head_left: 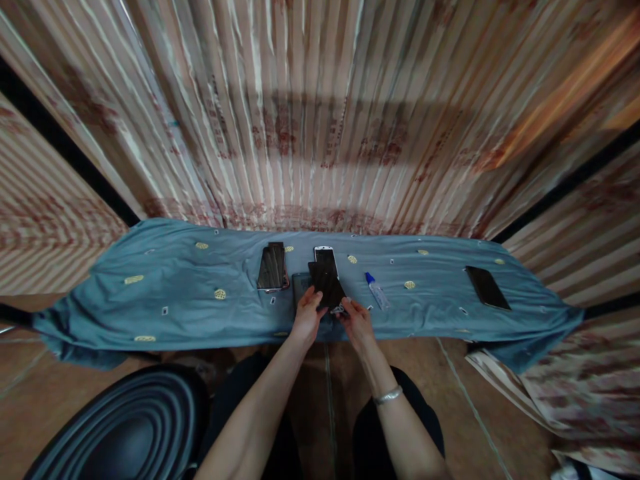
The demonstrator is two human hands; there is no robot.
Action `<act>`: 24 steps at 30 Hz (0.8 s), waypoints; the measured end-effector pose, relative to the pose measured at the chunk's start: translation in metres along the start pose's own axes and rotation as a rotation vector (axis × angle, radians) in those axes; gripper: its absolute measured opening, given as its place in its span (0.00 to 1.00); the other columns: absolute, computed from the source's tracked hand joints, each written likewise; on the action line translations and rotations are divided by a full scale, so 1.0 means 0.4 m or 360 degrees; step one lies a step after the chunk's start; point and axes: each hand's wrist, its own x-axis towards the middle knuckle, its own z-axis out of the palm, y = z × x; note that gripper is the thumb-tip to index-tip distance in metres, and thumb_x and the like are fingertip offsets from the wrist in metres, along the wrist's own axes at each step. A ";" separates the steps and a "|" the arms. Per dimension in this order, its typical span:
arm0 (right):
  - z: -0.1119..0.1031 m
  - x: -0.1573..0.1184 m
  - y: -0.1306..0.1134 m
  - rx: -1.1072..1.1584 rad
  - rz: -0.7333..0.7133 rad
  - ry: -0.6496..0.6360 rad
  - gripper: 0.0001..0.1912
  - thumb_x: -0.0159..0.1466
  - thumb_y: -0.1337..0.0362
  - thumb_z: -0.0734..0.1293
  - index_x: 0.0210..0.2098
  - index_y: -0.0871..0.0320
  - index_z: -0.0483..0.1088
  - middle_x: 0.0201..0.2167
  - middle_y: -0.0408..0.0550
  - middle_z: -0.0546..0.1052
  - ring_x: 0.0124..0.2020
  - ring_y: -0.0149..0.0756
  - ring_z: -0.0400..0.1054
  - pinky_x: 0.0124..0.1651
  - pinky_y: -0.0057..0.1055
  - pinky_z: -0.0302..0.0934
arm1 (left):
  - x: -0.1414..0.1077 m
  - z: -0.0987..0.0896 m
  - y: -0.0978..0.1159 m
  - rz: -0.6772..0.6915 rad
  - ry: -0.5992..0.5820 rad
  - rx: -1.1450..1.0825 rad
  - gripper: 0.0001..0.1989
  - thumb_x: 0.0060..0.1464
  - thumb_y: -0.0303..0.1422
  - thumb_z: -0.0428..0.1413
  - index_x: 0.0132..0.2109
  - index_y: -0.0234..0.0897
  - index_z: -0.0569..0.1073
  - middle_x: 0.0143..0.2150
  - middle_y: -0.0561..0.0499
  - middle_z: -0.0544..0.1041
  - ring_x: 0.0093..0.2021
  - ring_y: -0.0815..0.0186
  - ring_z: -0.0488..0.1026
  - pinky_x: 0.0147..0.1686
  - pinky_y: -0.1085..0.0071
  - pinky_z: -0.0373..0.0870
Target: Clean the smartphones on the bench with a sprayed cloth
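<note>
My left hand (307,317) is closed on the left edge of a thin dark phone-like slab (325,283), tilted up over the cloth. My right hand (357,321) pinches at the slab's lower right corner. Close to those fingertips is a small pale looped thing (339,309), too small to name. Behind the slab lies a white-framed phone (325,253), partly covered. A dark flat case or pad (299,283) lies beneath the left fingers, mostly hidden. Just right of my right hand is a clear tube with a blue cap (377,291).
A blue patterned cloth (185,300) covers the narrow table. To the left lie dark phones, partly stacked (273,267); at the far right lies another dark phone (487,287). Striped curtains (300,133) hang behind and beside. A round black ribbed stool (125,427) stands lower left.
</note>
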 end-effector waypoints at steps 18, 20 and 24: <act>0.027 -0.123 0.028 0.0047 0.0239 -0.0002 0.22 0.39 0.50 0.80 0.24 0.58 0.73 0.19 0.39 0.73 0.21 0.28 0.65 0.24 0.26 0.62 | -0.007 -0.113 0.055 0.0281 0.0164 0.0355 0.13 0.40 0.28 0.66 0.37 0.39 0.77 0.35 0.50 0.77 0.42 0.63 0.74 0.45 0.65 0.68; 0.028 -0.129 0.036 0.0041 0.0242 -0.0001 0.23 0.40 0.49 0.80 0.24 0.59 0.72 0.18 0.38 0.72 0.21 0.27 0.65 0.24 0.25 0.61 | 0.000 -0.128 0.060 0.0371 0.0219 0.0375 0.12 0.41 0.25 0.64 0.36 0.39 0.76 0.37 0.51 0.77 0.44 0.63 0.74 0.50 0.65 0.67; 0.033 -0.134 0.047 0.0019 0.0231 -0.0007 0.23 0.40 0.48 0.79 0.24 0.58 0.72 0.19 0.39 0.72 0.21 0.28 0.66 0.24 0.26 0.61 | 0.008 -0.149 0.063 0.0480 0.0308 0.0439 0.12 0.42 0.21 0.60 0.35 0.40 0.74 0.41 0.51 0.76 0.52 0.63 0.71 0.59 0.64 0.61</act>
